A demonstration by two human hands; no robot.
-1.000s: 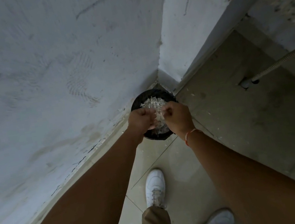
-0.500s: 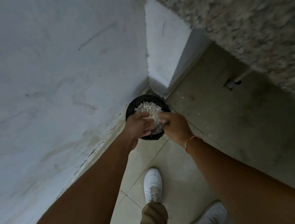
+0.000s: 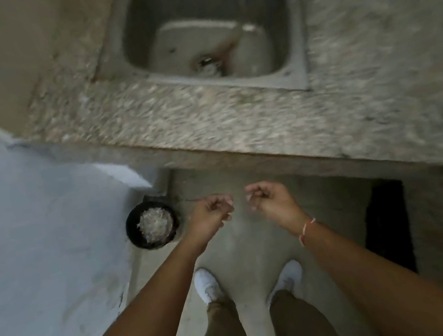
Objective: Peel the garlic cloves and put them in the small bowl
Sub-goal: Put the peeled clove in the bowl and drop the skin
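My left hand and my right hand hang a little apart above the floor, just in front of the counter edge, both with curled fingers. A small pale bit shows at my right fingertips, likely a garlic clove; motion blur hides its shape. Nothing is plainly visible in my left hand. A black round bin full of pale garlic peels stands on the floor to the left of my left hand, against the wall. No small bowl is in view.
A speckled stone counter crosses the view ahead, with a steel sink set into it. A pale wall runs along the left. A dark opening lies under the counter at right. My white shoes stand on the tiled floor.
Both hands have left the bin and drawn apart. The view has swung right and up, from the corner with the bin to the counter and sink.
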